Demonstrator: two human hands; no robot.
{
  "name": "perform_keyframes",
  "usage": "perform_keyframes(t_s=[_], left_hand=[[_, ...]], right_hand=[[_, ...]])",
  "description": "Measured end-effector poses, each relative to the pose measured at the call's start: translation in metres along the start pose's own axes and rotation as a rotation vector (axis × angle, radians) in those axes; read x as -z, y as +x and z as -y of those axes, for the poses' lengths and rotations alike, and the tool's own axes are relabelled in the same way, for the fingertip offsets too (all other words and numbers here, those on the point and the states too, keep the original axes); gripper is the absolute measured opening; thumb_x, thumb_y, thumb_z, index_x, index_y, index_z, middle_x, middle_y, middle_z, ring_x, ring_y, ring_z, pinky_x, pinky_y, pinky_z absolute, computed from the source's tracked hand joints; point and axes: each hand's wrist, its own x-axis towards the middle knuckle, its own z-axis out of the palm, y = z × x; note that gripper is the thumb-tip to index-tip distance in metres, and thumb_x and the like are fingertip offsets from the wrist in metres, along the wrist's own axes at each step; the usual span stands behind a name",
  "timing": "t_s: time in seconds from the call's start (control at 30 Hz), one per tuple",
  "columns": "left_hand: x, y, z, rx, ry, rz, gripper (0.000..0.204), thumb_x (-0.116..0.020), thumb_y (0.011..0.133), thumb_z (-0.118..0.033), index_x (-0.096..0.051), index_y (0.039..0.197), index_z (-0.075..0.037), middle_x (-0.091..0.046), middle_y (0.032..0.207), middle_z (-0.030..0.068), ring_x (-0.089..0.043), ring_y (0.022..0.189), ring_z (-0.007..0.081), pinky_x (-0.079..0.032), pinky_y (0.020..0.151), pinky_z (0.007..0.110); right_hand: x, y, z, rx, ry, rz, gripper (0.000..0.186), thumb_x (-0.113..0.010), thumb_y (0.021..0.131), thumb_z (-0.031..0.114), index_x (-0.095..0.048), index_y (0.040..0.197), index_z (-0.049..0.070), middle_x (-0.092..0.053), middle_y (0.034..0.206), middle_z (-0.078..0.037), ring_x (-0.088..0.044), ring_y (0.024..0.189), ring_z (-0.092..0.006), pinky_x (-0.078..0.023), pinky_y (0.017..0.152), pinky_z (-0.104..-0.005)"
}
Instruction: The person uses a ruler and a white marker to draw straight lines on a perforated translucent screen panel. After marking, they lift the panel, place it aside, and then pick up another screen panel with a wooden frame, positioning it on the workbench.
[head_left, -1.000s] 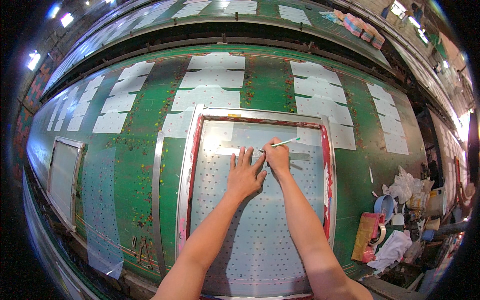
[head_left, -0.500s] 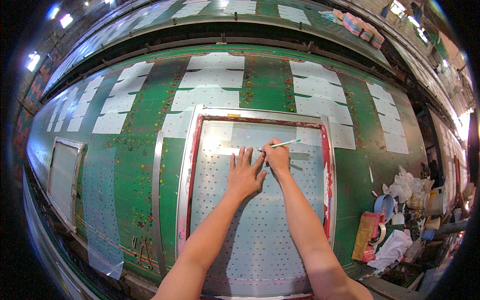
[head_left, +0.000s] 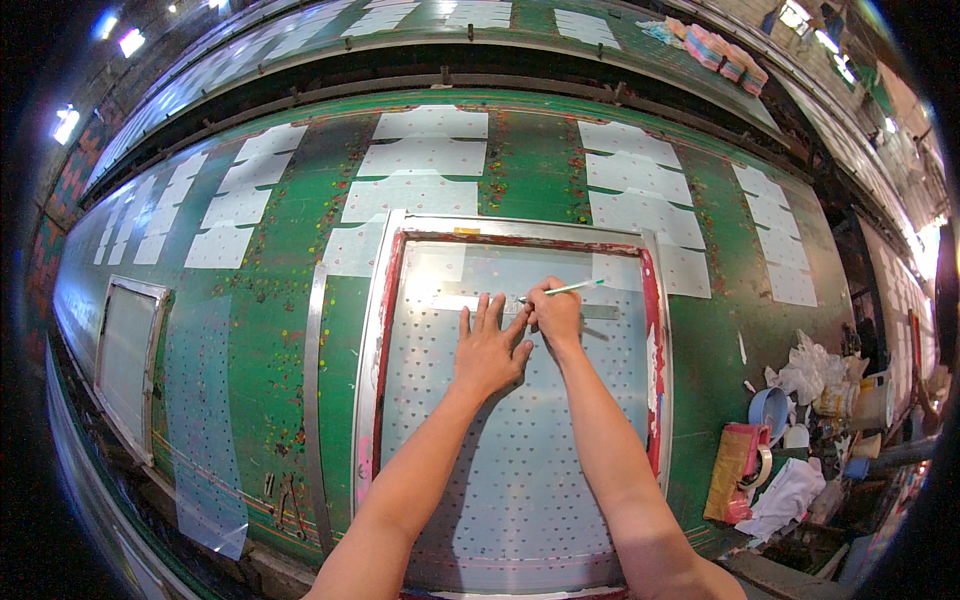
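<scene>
A large printing screen (head_left: 510, 430) with a heart-dotted mesh lies before me on the green table, its metal frame edged in red. Across the mesh's upper part lies a flat ruler (head_left: 598, 312). My left hand (head_left: 492, 350) presses down on the ruler with its fingers spread. Just right of it, my right hand (head_left: 556, 312) grips a pen (head_left: 574, 287), green and white, its tip at the ruler's upper edge near my left fingertips. Part of the ruler is hidden under both hands.
White fabric pieces (head_left: 640, 185) lie in rows across the green table (head_left: 540, 150). On the left are a smaller screen frame (head_left: 155, 370), a dotted transparent film (head_left: 205, 420) and a metal strip (head_left: 315, 400). Tape, a white cloth (head_left: 785, 500) and a blue bowl (head_left: 768, 410) crowd the right edge.
The pen has shifted very slightly to the right in my right hand's grip. My left hand stays where it was on the ruler.
</scene>
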Motion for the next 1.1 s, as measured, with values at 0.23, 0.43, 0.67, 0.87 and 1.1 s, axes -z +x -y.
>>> perform_keyframes(t_s=[0.23,0.43,0.67,0.87,1.1], left_hand=[[0.0004,-0.0001,-0.0006,0.002,-0.025,-0.005,0.055,-0.060,0.095,-0.047,-0.058,0.146,-0.025,-0.036,0.160,0.0183,-0.027,0.152,0.0403,-0.017,0.122,0.062],[-0.0011,-0.0005,-0.0001,0.005,-0.019,-0.001,0.054,-0.061,0.095,-0.047,-0.058,0.145,-0.026,-0.036,0.160,0.0180,-0.027,0.152,0.0400,-0.017,0.123,0.062],[-0.0022,-0.0006,0.0005,0.004,-0.008,-0.015,0.054,-0.061,0.094,-0.047,-0.058,0.145,-0.028,-0.037,0.160,0.0174,-0.027,0.152,0.0400,-0.017,0.123,0.062],[-0.0018,-0.0008,0.0003,0.010,-0.011,-0.010,0.054,-0.061,0.095,-0.047,-0.058,0.145,-0.028,-0.036,0.160,0.0170,-0.027,0.152,0.0397,-0.017,0.123,0.062],[-0.0006,-0.0003,0.0008,0.013,-0.013,0.006,0.054,-0.060,0.095,-0.047,-0.058,0.145,-0.027,-0.036,0.160,0.0176,-0.027,0.152,0.0399,-0.016,0.123,0.062]], right_hand=[[0.0008,-0.0016,0.0014,0.031,-0.048,0.005,0.006,-0.062,0.081,0.004,-0.063,0.078,-0.001,-0.065,0.065,-0.010,-0.058,0.048,-0.0135,-0.045,0.041,-0.0292],[0.0000,-0.0051,0.0071,0.023,-0.021,0.024,0.007,-0.061,0.081,0.004,-0.062,0.076,0.000,-0.065,0.065,-0.010,-0.058,0.049,-0.0129,-0.044,0.042,-0.0288],[-0.0004,-0.0031,0.0038,0.027,-0.058,0.016,0.006,-0.061,0.081,0.004,-0.062,0.076,0.001,-0.064,0.065,-0.009,-0.056,0.048,-0.0122,-0.043,0.043,-0.0286],[0.0009,-0.0025,-0.0008,0.025,-0.026,0.035,0.010,-0.062,0.083,0.007,-0.063,0.075,0.000,-0.064,0.063,-0.008,-0.057,0.049,-0.0127,-0.045,0.046,-0.0295],[0.0007,-0.0054,0.0046,0.014,-0.025,0.016,0.012,-0.062,0.083,0.009,-0.062,0.075,0.000,-0.064,0.063,-0.007,-0.057,0.049,-0.0125,-0.045,0.047,-0.0300]])
